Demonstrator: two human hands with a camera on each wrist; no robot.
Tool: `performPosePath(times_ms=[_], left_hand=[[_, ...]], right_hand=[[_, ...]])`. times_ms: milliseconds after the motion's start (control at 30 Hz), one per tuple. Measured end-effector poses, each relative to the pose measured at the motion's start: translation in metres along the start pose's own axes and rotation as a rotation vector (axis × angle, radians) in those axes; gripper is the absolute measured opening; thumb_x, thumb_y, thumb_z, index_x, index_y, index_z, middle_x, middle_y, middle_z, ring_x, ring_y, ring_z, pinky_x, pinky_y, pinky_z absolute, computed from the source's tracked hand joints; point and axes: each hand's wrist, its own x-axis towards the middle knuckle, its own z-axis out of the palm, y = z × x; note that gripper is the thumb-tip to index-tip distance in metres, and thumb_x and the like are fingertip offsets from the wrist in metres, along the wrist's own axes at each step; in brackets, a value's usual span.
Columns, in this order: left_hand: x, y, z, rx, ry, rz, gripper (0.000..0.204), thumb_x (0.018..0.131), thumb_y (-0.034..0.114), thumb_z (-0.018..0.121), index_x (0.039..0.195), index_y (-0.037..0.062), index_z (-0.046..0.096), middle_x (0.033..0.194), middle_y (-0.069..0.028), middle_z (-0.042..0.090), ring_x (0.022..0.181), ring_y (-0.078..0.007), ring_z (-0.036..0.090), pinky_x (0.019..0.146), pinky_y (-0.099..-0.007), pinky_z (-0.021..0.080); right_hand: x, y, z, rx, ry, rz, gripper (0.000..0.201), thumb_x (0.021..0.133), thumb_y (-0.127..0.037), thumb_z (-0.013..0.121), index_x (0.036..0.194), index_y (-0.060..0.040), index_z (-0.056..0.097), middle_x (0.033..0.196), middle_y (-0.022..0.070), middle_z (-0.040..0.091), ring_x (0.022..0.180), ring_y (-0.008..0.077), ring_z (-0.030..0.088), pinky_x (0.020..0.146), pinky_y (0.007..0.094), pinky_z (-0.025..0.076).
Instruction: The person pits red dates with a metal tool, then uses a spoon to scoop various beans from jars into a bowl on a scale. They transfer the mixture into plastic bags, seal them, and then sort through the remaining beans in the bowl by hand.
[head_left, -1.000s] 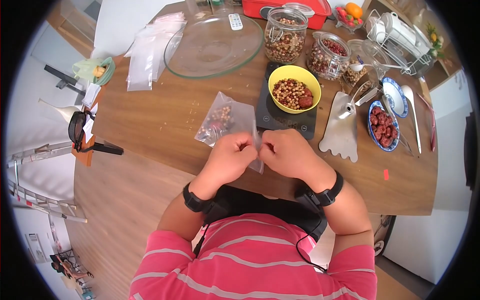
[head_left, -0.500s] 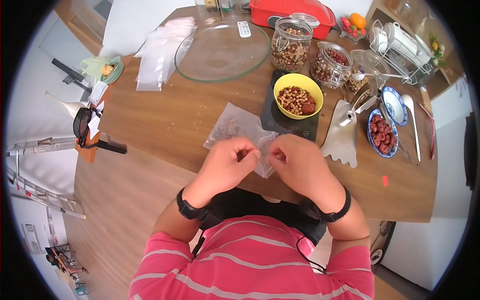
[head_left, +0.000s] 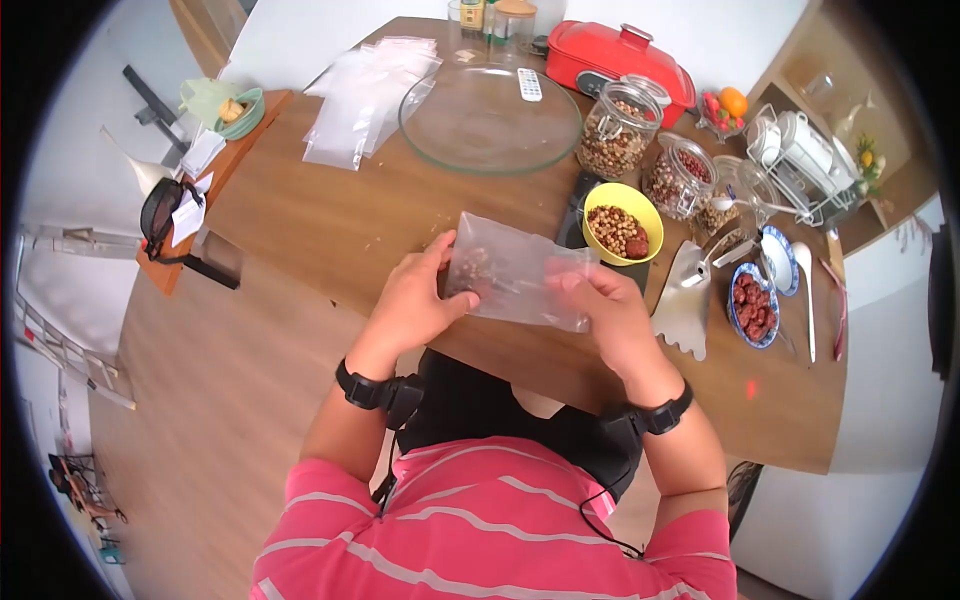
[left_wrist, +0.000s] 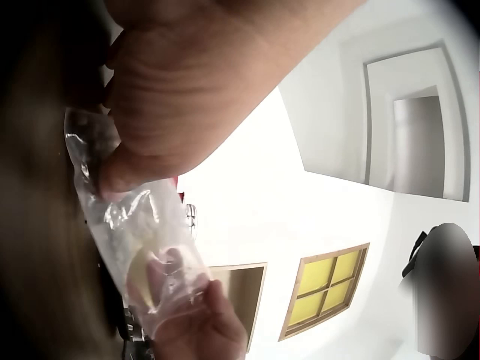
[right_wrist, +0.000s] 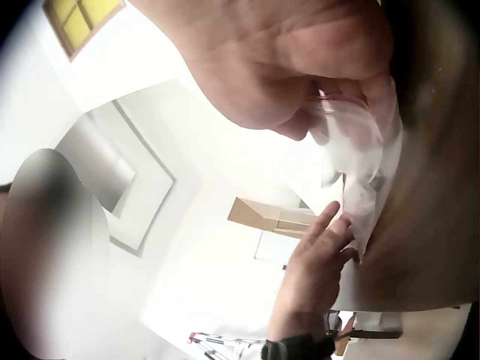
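Observation:
A clear zip plastic bag (head_left: 520,270) with mixed beans at its left end is held sideways over the near table edge. My left hand (head_left: 412,298) pinches the filled end, thumb in front and fingers behind, and the left wrist view shows that thumb on the crinkled plastic. On the other end, my right hand (head_left: 612,312) pinches the bag near its reddish zip strip (right_wrist: 330,97). Its fingers show through the plastic. Just beyond that hand, a yellow bowl (head_left: 645,205) of beans and red dates sits on a black kitchen scale (head_left: 572,225).
Glass jars (head_left: 615,140) of beans stand at the back right. A metal scraper (head_left: 683,315), a blue-patterned bowl (head_left: 735,315) of red dates and a white spoon (head_left: 806,300) lie to the right. Behind are a glass plate (head_left: 490,150), empty bags (head_left: 345,125) and a red cooker (head_left: 610,60).
The bag has come up off the table. My left hand has moved from the zip end to the bean-filled end. My right hand has opened from a fist-like grip into a thumb-and-finger pinch.

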Motion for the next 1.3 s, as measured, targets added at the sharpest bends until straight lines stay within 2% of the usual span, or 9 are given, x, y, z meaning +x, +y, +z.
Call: performPosePath(times_ms=[167,333,467,500,667,733,767,900,1300], left_hand=[[-0.001,0.001,-0.004,-0.235,-0.085,0.007,0.077,0.087,0.009,0.079,0.154,0.0007,0.041,0.117,-0.0092,0.072,0.103,-0.0238,0.067,0.098,-0.0357,0.051],[0.039,0.008,-0.005,-0.625,-0.259,-0.096,0.036,0.096,0.001,0.065,0.131,0.0014,0.058,0.104,-0.0032,0.069,0.093,-0.0115,0.066,0.08,-0.0282,0.052],[0.086,0.014,0.003,-0.638,-0.168,0.066,0.026,0.098,0.001,0.062,0.124,0.0015,0.062,0.101,-0.0012,0.067,0.091,-0.0112,0.067,0.075,-0.0269,0.051],[0.096,0.02,0.004,-0.623,-0.141,0.074,0.025,0.099,0.002,0.061,0.124,0.0014,0.063,0.101,-0.0013,0.067,0.089,-0.0101,0.066,0.074,-0.0267,0.051],[0.134,0.044,0.013,-0.483,-0.105,0.114,0.026,0.099,0.003,0.062,0.124,0.0022,0.063,0.101,-0.0009,0.066,0.087,-0.009,0.066,0.072,-0.0255,0.051],[0.143,0.05,0.017,-0.446,-0.083,0.13,0.026,0.098,0.003,0.063,0.125,0.0025,0.064,0.101,-0.0006,0.066,0.087,-0.0089,0.066,0.072,-0.0251,0.051],[0.147,0.054,0.019,-0.471,-0.059,0.149,0.026,0.098,0.003,0.064,0.124,0.0027,0.064,0.102,-0.0012,0.067,0.086,-0.0093,0.067,0.071,-0.0245,0.051],[0.153,0.077,0.016,-0.533,0.016,0.17,0.024,0.097,0.004,0.067,0.12,0.003,0.065,0.107,-0.0041,0.073,0.083,-0.0103,0.07,0.068,-0.0235,0.052],[0.164,0.153,0.011,-0.538,0.119,0.219,0.022,0.098,0.009,0.07,0.117,0.0009,0.062,0.11,-0.009,0.078,0.078,-0.0121,0.073,0.065,-0.0223,0.052]], right_hand=[[-0.005,-0.034,-0.006,-0.019,-0.079,-0.196,0.019,0.1,-0.015,0.064,0.105,-0.0001,0.075,0.126,0.0097,0.07,0.114,0.0157,0.064,0.101,0.0325,0.047],[0.014,-0.059,-0.039,0.075,-0.247,-0.419,0.016,0.092,-0.005,0.063,0.101,-0.0024,0.076,0.147,0.0192,0.059,0.132,0.0237,0.055,0.11,0.0387,0.041],[0.031,-0.06,-0.079,0.374,-0.163,-0.297,0.013,0.1,-0.011,0.062,0.106,-0.0017,0.07,0.126,0.0183,0.071,0.109,0.0251,0.071,0.095,0.0373,0.056],[0.031,-0.059,-0.088,0.357,-0.099,-0.299,0.015,0.103,-0.014,0.062,0.109,-0.0014,0.067,0.11,0.015,0.076,0.095,0.0239,0.075,0.084,0.0348,0.06],[0.03,-0.045,-0.117,0.279,0.101,-0.19,0.013,0.101,-0.015,0.066,0.106,-0.003,0.07,0.099,0.0095,0.075,0.088,0.0164,0.073,0.078,0.029,0.06],[0.027,-0.037,-0.119,0.19,0.21,-0.081,0.012,0.1,-0.016,0.067,0.103,-0.0047,0.071,0.09,0.0048,0.072,0.078,0.0106,0.068,0.07,0.0241,0.058],[0.026,-0.033,-0.117,0.178,0.255,-0.048,0.011,0.1,-0.016,0.068,0.099,-0.0062,0.072,0.081,-0.0008,0.066,0.065,0.0056,0.059,0.055,0.0205,0.05],[0.023,-0.019,-0.123,0.188,0.257,0.03,0.011,0.097,-0.018,0.072,0.095,-0.0074,0.069,0.074,-0.0053,0.056,0.054,0.003,0.045,0.045,0.0211,0.031],[0.022,-0.001,-0.125,0.374,0.173,0.06,0.016,0.1,-0.021,0.067,0.101,-0.0054,0.068,0.07,-0.0068,0.047,0.054,0.0042,0.039,0.046,0.021,0.027]])
